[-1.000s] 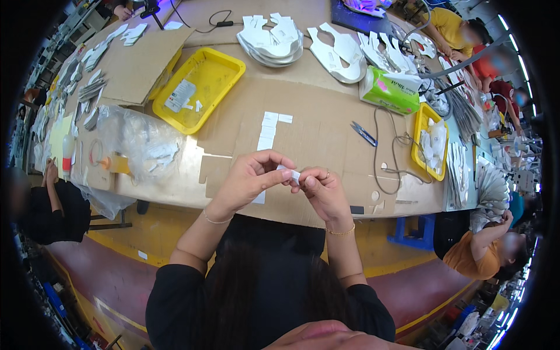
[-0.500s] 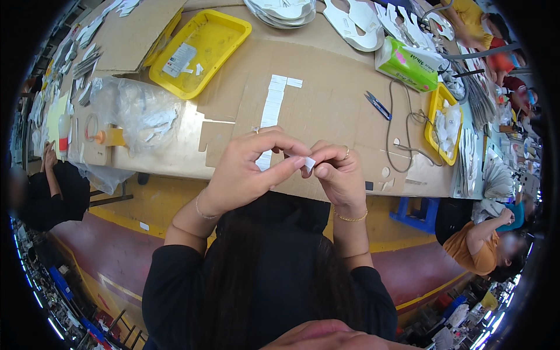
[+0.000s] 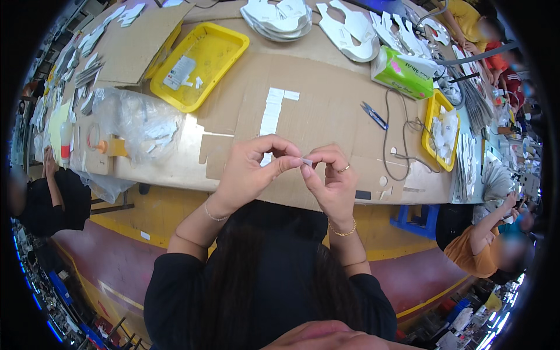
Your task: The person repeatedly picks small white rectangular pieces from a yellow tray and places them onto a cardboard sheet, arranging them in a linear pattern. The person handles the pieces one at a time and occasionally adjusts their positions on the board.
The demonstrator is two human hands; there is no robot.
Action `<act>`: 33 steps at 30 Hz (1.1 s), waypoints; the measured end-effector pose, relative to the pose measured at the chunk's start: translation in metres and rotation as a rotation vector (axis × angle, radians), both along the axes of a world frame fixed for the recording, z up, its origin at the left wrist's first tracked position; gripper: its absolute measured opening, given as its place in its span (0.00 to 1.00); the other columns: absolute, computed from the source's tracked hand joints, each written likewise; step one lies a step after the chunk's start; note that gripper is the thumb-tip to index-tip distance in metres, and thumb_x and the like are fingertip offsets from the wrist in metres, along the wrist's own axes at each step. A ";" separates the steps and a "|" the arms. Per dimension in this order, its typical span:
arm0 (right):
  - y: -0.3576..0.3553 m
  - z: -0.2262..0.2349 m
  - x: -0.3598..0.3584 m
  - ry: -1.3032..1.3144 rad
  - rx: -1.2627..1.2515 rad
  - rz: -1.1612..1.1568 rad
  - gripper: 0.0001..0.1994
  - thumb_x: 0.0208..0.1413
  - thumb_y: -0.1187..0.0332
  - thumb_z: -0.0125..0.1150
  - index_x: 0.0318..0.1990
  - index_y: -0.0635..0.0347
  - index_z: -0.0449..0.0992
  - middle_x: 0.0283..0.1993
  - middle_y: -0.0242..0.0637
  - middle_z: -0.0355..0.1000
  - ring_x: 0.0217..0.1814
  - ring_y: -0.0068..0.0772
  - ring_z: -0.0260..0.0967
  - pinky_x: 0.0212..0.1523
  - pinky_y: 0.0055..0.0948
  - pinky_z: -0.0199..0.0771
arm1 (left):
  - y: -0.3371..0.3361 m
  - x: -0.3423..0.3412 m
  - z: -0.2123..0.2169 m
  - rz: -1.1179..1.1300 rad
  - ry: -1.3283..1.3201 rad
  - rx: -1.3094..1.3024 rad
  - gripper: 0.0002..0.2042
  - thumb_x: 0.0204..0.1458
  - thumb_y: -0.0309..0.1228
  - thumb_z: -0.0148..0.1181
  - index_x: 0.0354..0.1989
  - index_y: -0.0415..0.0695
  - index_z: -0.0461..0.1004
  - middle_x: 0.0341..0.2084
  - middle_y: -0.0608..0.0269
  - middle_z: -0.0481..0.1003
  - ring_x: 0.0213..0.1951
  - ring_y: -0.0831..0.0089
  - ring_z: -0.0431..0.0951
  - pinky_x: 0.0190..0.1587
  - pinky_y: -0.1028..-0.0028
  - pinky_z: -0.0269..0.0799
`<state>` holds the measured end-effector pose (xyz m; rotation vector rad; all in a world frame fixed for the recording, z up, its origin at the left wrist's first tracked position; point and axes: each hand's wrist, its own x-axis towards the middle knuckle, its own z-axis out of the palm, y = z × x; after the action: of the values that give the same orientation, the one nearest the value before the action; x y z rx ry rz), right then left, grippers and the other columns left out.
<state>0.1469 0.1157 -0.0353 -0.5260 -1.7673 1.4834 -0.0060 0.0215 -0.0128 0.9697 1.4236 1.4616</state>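
Between my two hands a small white label (image 3: pixel 307 162) is pinched over the near part of the cardboard-covered table. My left hand (image 3: pixel 256 166) closes thumb and forefinger on its left end. From the other side, my right hand (image 3: pixel 332 175) grips it with thumb and forefinger. Beyond my left hand, a strip of white labels (image 3: pixel 270 116) lies in a column on the cardboard (image 3: pixel 326 116), with one label (image 3: pixel 291 95) sticking out to the right at its far end. The lower part of the strip is partly hidden by my left hand.
A yellow tray (image 3: pixel 240 44) with paper scraps lies far left, beside a clear plastic bag (image 3: pixel 125 114). Blue thread snips (image 3: pixel 374 115), a grey cord (image 3: pixel 386 140), a green tissue box (image 3: pixel 402 74) and a smaller yellow tray (image 3: pixel 430 119) are at right. Other people sit on both sides.
My fingertips have drawn closer together on the small label, which now shows narrower. The table scene sits slightly lower in view.
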 end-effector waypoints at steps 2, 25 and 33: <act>0.002 -0.002 -0.001 -0.022 0.064 -0.032 0.07 0.49 0.79 0.66 0.36 0.62 0.76 0.32 0.34 0.72 0.34 0.24 0.70 0.39 0.23 0.70 | 0.002 0.000 -0.002 0.007 0.044 0.034 0.05 0.53 0.21 0.64 0.37 0.36 0.76 0.33 0.63 0.76 0.38 0.78 0.74 0.43 0.78 0.68; 0.011 -0.023 0.003 0.207 -0.488 0.077 0.06 0.58 0.75 0.61 0.41 0.61 0.71 0.42 0.29 0.67 0.43 0.19 0.64 0.48 0.21 0.66 | 0.013 0.020 -0.025 0.097 -0.194 0.167 0.15 0.56 0.20 0.59 0.52 0.35 0.71 0.43 0.58 0.73 0.45 0.73 0.76 0.53 0.74 0.70; 0.003 -0.029 -0.006 0.361 -0.647 0.130 0.04 0.60 0.75 0.59 0.41 0.60 0.72 0.45 0.29 0.64 0.46 0.21 0.62 0.52 0.24 0.63 | 0.016 0.022 -0.025 0.059 -0.210 0.236 0.18 0.53 0.16 0.61 0.54 0.33 0.70 0.49 0.55 0.71 0.47 0.72 0.76 0.52 0.74 0.72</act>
<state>0.1406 0.1184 -0.0642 -0.4226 -1.0418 2.0980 0.0158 0.0373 -0.0377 0.8915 1.1548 1.7501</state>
